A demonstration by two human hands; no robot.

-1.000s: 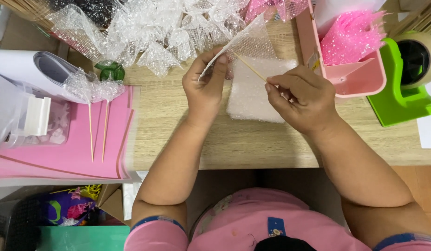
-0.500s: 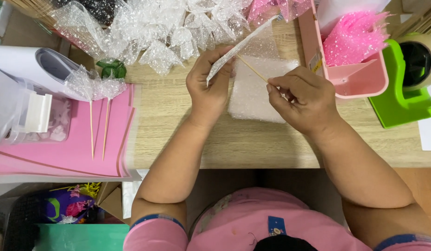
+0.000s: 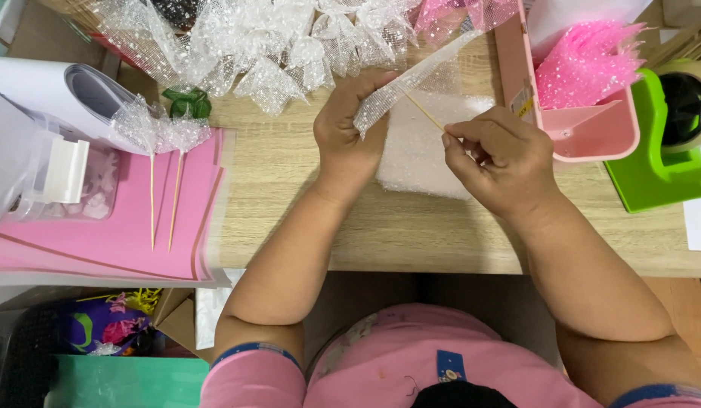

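Observation:
My left hand pinches a folded strip of white sparkly mesh that slants up to the right. My right hand grips a thin wooden skewer whose far end meets the mesh at my left fingers. Both hands hover over a flat stack of white mesh squares on the wooden table.
Several finished white mesh bows lie along the far edge. Two bows on skewers rest on pink paper sheets at left. A pink tray with pink mesh and a green tape dispenser stand at right.
The mesh strip has been gathered tighter and narrower in my left hand. My right hand has shifted slightly left with the skewer.

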